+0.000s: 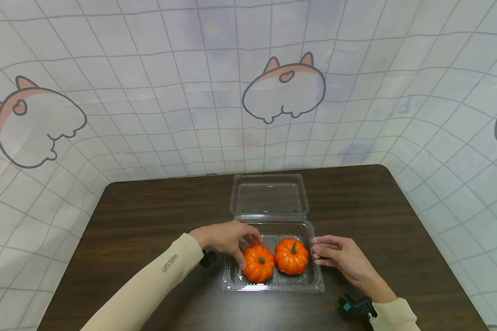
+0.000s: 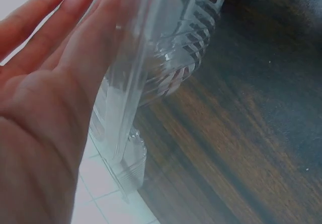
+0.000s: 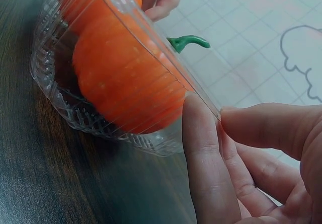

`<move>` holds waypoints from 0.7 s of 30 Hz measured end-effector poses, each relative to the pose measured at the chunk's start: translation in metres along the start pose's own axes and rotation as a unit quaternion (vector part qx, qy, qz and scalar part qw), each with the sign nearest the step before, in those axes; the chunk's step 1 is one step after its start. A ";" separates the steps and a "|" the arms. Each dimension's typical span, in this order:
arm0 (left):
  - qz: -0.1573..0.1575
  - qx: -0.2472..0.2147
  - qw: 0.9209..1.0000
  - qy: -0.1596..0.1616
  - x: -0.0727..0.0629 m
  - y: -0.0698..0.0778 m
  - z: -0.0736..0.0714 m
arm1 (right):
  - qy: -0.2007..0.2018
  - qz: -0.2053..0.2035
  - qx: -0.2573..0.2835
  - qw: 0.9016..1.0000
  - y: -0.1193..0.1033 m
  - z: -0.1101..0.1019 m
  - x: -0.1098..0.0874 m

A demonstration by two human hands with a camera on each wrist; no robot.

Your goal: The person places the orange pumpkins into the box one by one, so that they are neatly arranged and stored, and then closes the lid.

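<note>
A clear plastic clamshell box [image 1: 273,288] lies on the table with its lid [image 1: 269,197] folded back. Inside it sit two small orange pumpkins with green stems, side by side: the left pumpkin [image 1: 257,271] and the right pumpkin [image 1: 291,259]. My left hand [image 1: 232,239] reaches over the box's left side and holds the left pumpkin, thumb at its left and fingers behind. Only an orange sliver of that pumpkin shows in the left wrist view. My right hand [image 3: 261,168] pinches the box's right rim between thumb and fingers, beside the right pumpkin.
The dark wood table [image 1: 157,211] ends at a back edge just behind the lid. A white gridded curtain [image 1: 182,101] with cartoon animal drawings hangs around the back and sides. Dark camera mounts sit at both wrists.
</note>
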State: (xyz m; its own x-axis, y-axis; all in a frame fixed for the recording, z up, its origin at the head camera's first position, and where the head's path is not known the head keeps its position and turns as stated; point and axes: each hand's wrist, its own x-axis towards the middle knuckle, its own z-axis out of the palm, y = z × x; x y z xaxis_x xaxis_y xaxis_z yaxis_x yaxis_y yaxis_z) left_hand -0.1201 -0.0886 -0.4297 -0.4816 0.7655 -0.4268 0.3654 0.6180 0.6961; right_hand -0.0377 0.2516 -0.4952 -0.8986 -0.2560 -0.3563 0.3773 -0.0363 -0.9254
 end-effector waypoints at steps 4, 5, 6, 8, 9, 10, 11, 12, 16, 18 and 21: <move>-0.008 -0.015 1.000 -0.015 0.002 0.001 -0.001 | 0.000 -0.001 -0.003 1.000 0.000 0.000 0.000; -0.010 -0.018 1.000 -0.017 0.003 0.001 -0.001 | 0.000 -0.001 -0.003 1.000 0.000 0.000 0.000; -0.010 -0.021 1.000 -0.018 0.003 0.001 -0.002 | -0.001 -0.001 -0.003 1.000 0.000 -0.001 0.000; -0.012 -0.020 1.000 -0.019 0.002 0.001 -0.003 | -0.003 -0.001 -0.002 1.000 0.000 0.000 0.000; -0.011 -0.019 1.000 -0.019 0.001 0.000 -0.003 | -0.004 -0.002 -0.001 1.000 -0.001 0.000 0.000; -0.010 -0.019 1.000 -0.018 0.001 0.000 -0.004 | -0.005 -0.002 0.000 1.000 -0.001 -0.001 0.000; -0.009 -0.019 1.000 -0.018 0.000 0.000 -0.004 | -0.007 -0.003 0.000 1.000 -0.001 -0.001 0.000; -0.008 -0.019 1.000 -0.018 -0.001 0.000 -0.005 | -0.008 -0.004 0.001 1.000 -0.001 -0.001 0.000; -0.003 -0.012 1.000 -0.010 -0.004 -0.001 -0.008 | -0.011 -0.008 0.001 1.000 0.000 -0.002 -0.001; -0.004 -0.011 1.000 -0.003 -0.006 -0.001 -0.009 | -0.012 -0.009 0.002 1.000 0.000 -0.002 -0.001; -0.002 -0.019 1.000 0.010 -0.011 -0.003 -0.012 | -0.012 -0.008 0.004 1.000 0.000 -0.001 -0.001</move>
State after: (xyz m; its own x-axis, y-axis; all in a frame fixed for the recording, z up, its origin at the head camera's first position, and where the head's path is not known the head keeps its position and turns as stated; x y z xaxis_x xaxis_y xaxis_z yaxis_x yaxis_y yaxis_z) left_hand -0.1251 -0.1010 -0.4200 -0.4988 0.7587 -0.4191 0.3325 0.6140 0.7158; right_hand -0.0367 0.2532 -0.4952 -0.8990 -0.2783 -0.3381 0.3647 -0.0483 -0.9299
